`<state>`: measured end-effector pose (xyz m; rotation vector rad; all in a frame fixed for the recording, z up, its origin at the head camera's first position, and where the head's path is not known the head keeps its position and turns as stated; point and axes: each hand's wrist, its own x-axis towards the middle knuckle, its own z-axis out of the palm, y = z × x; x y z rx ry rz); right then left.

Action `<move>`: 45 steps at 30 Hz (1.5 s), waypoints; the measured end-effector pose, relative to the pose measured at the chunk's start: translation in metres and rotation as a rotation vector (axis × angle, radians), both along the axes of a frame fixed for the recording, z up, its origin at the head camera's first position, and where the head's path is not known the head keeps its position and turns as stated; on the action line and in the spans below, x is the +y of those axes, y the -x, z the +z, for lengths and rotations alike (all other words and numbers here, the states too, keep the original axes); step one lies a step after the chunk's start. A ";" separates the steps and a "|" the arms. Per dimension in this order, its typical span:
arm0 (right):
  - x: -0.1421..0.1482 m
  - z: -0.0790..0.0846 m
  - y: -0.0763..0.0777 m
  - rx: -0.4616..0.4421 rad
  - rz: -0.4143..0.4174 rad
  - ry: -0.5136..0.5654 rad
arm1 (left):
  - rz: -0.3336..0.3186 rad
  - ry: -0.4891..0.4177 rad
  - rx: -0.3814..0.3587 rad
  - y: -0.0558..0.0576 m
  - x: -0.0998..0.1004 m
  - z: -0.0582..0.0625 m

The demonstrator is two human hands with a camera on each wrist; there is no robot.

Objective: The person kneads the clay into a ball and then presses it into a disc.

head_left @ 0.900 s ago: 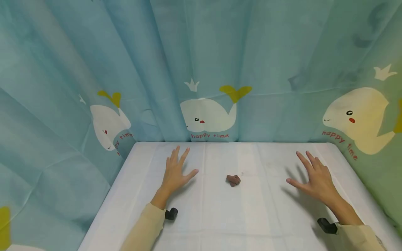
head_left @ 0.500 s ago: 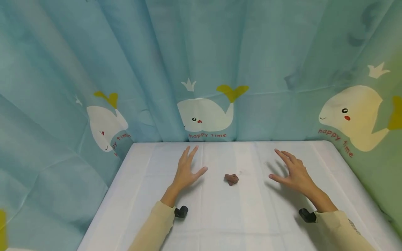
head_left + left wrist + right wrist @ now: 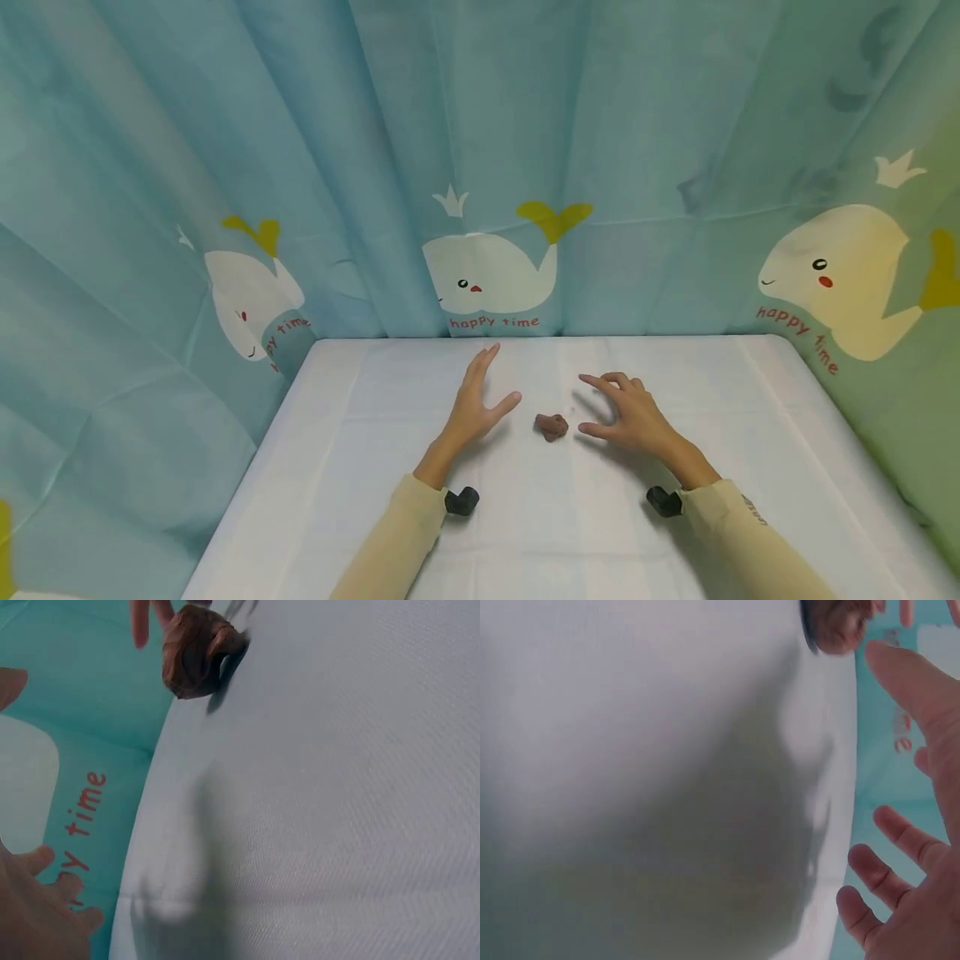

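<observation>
A small reddish-brown lump that looks like modelling clay lies on the white-covered table, irregular and folded in shape. To its left hovers my left hand, fingers spread and thumb pointing at the lump without touching it. My right hand is closer, just right of the lump, thumb and fingers apart and slightly bent, with nothing between them. In the left wrist view the clay lump shows creases and a dark shadow. The right wrist view catches only part of the lump, near the thumb.
A blue-green curtain with printed whales hangs behind the table and along both sides. The table's far edge meets it. Black wrist cameras sit at both sleeve cuffs. Shadows of the hands fall on the cloth.
Both hands have moved inward toward the clay lump, the right hand leftward by more than the left hand went rightward. The lump stays in place on the table.
</observation>
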<state>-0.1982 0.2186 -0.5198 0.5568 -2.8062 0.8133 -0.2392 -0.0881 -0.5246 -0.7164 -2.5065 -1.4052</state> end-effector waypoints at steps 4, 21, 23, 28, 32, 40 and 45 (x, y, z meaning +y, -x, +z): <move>-0.014 -0.006 0.001 0.018 0.047 0.004 | -0.008 -0.011 0.012 -0.001 0.003 0.001; -0.033 -0.005 -0.001 0.038 0.102 -0.011 | -0.051 -0.052 -0.006 -0.001 0.010 0.002; -0.033 -0.005 -0.002 0.038 0.101 -0.005 | -0.054 -0.052 -0.013 -0.002 0.011 0.003; -0.032 -0.003 -0.003 0.051 0.107 0.013 | -0.056 -0.053 -0.038 -0.004 0.014 0.007; -0.031 0.007 -0.002 0.083 0.117 0.048 | -0.083 -0.088 -0.064 -0.005 0.018 0.011; -0.030 0.026 0.001 0.167 0.184 0.115 | -0.185 -0.292 -0.264 -0.003 0.040 0.021; -0.035 0.029 -0.001 0.174 0.227 0.152 | -0.209 -0.307 -0.290 -0.006 0.059 0.025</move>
